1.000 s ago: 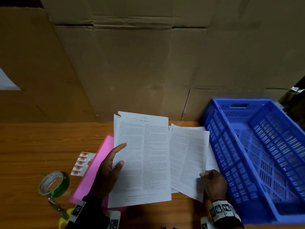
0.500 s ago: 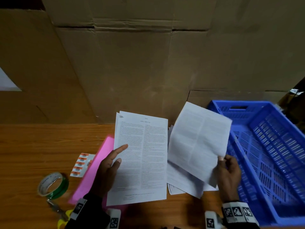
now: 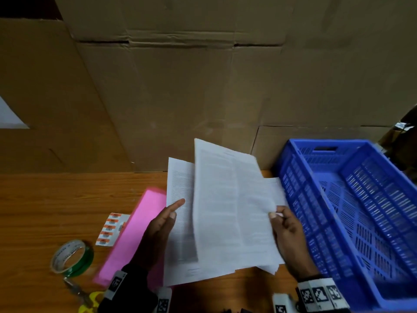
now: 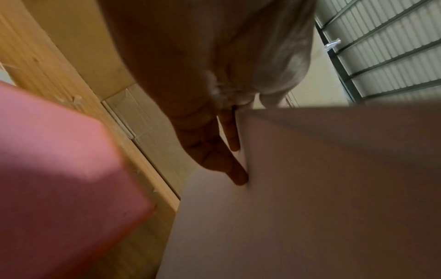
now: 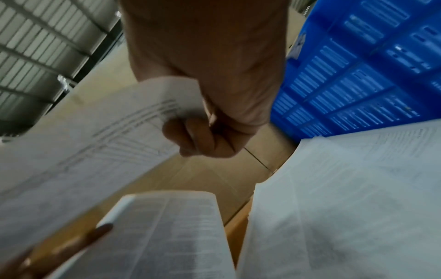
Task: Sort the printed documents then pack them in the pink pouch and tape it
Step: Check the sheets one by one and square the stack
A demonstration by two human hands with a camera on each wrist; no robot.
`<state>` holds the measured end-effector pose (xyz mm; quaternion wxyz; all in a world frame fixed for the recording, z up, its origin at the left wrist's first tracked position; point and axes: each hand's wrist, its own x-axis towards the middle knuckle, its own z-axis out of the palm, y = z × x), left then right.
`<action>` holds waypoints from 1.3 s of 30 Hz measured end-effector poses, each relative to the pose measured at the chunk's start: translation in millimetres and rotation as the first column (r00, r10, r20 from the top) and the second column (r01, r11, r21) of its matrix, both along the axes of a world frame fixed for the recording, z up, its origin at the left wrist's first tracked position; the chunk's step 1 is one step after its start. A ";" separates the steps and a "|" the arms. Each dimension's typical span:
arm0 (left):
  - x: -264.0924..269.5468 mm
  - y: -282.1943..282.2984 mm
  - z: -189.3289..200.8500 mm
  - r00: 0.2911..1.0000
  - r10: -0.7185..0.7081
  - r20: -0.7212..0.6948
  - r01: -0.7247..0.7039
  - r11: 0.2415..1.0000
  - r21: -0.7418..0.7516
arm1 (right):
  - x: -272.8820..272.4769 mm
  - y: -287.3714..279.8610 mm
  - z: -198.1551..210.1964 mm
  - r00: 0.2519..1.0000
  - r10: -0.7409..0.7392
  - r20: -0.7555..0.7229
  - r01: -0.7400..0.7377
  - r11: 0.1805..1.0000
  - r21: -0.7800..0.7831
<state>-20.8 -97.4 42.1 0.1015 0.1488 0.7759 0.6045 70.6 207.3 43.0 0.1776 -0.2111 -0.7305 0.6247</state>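
A stack of printed documents (image 3: 180,177) lies on the wooden table, partly over the pink pouch (image 3: 135,233). My left hand (image 3: 173,208) rests on the stack's left edge with straight fingers (image 4: 235,169). My right hand (image 3: 276,214) pinches the right edge of one printed sheet (image 3: 225,199) and holds it lifted over the stack. The pinch shows in the right wrist view, with the thumb and fingers (image 5: 198,136) curled on the sheet (image 5: 95,141). A second pile of documents (image 3: 274,188) lies under the sheet, beside the crate. A green tape roll (image 3: 72,256) sits at the front left.
A blue slatted crate (image 3: 361,211) stands on the right, close to my right hand. Cardboard boxes (image 3: 180,98) wall off the table's back. A strip of orange labels (image 3: 110,229) lies left of the pouch. Yellow-handled scissors (image 3: 88,303) lie by the front edge.
My right hand lifted one sheet off the right pile, then swung it leftward from near the crate to over the left stack. My left hand has stayed on the stack.
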 end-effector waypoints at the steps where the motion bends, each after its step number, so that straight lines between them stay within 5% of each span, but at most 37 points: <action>1: 2.9 3.0 4.8 1.000 0.001 0.028 -0.002 1.000 0.030 | -0.2 -6.0 -6.0 0.997 0.058 0.051 -0.060 0.998 0.033; 10: 0.2 2.0 -16.8 0.998 0.024 -0.060 -0.029 0.997 -0.077 | 0.8 -30.7 -42.0 0.938 0.153 0.312 -0.160 0.987 -0.003; 13: 1.4 3.9 -10.7 0.990 0.100 -0.104 -0.110 0.989 -0.095 | 0.2 -16.6 -50.5 0.921 -0.015 0.389 -0.039 0.991 0.131; 15: 1.9 4.2 -4.7 0.979 0.088 -0.182 -0.100 0.993 -0.059 | 1.6 0.6 -56.4 0.870 -0.157 0.468 0.009 0.953 0.301; 18: -2.7 -0.6 -7.7 0.978 0.088 -0.189 -0.070 0.993 0.096 | 3.9 14.5 -71.7 0.698 -0.237 0.675 -0.112 0.896 0.430; 20: -4.7 -3.0 -9.6 0.969 0.043 -0.245 -0.038 0.999 0.024 | 4.1 15.3 -85.5 0.639 -0.296 0.710 -0.134 0.866 0.482; 30: -7.4 -9.7 -19.1 0.976 -0.005 -0.216 -0.001 1.000 -0.029 | 4.2 34.0 -92.5 0.728 -0.332 0.600 0.188 0.938 0.291; 39: -8.3 -14.9 -19.1 0.976 0.029 -0.216 -0.033 0.999 -0.013 | 13.1 32.0 -93.5 0.793 -0.341 0.504 0.179 0.923 0.342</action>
